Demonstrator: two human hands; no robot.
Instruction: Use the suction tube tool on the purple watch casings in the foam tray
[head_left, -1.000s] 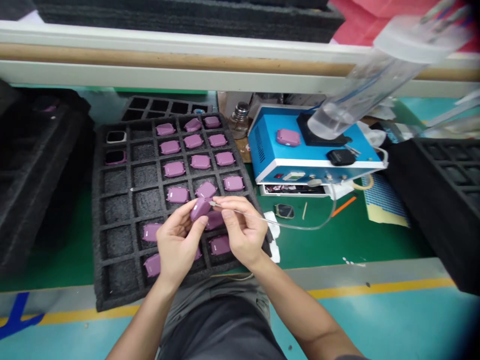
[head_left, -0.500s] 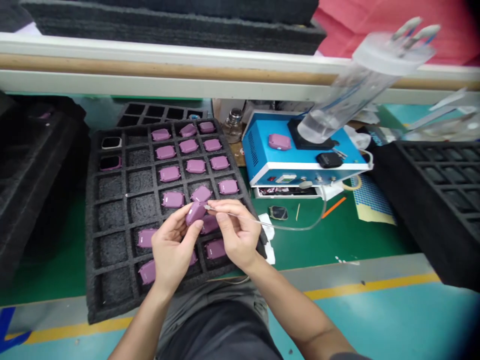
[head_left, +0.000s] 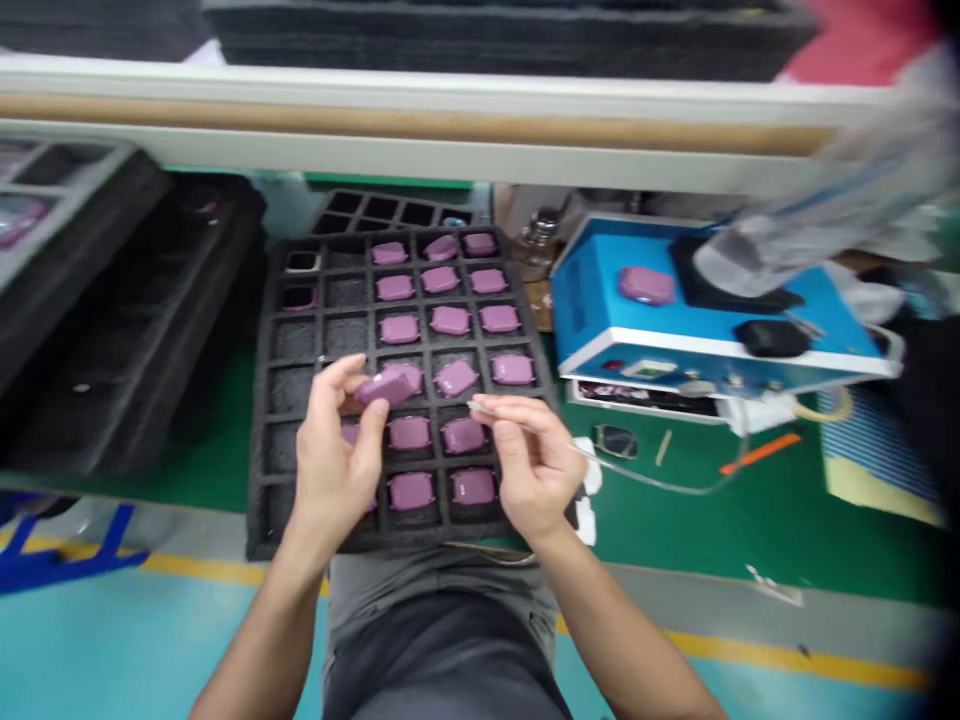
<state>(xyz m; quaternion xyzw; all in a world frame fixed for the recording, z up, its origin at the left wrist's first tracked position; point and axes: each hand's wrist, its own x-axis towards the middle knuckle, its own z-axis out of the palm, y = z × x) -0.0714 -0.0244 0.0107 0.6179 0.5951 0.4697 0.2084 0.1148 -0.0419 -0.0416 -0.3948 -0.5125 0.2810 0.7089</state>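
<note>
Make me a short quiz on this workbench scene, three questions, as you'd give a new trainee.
1. Which hand holds the purple case? A: the left hand. B: the right hand.
2. True or false: the right hand pinches a thin clear tube.
3. Fill the gap: the small strip lying on the green mat is coloured ____.

Key: 1 A; 2 true; 3 orange.
</note>
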